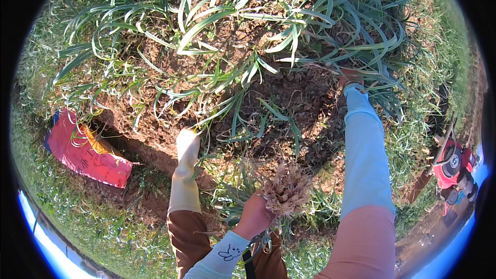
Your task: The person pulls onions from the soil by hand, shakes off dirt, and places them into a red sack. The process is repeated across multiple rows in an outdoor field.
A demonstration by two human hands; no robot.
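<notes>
My left hand (255,213) grips a bunch of pulled leek-like or garlic-like plants. Their tangled pale roots (288,192) point away to the right of the fist, and the green leaves hang on the other side. Stretched far forward, my right hand (350,77) is at the base of a clump of the same strap-leaved plants (372,46). Leaves cover its fingers, so its grip cannot be made out. Between the two hands lies dark, loosened soil (306,97) with a few loose leafy stems (281,114) on it. Light blue sleeve covers reach over both forearms.
A pale rubber boot (186,178) stands on the soil left of the loosened patch. Farther left lies a red woven sack (91,151) bearing print. More standing plants (186,11) fill the far side. At the right edge is a red engine-driven machine (451,162).
</notes>
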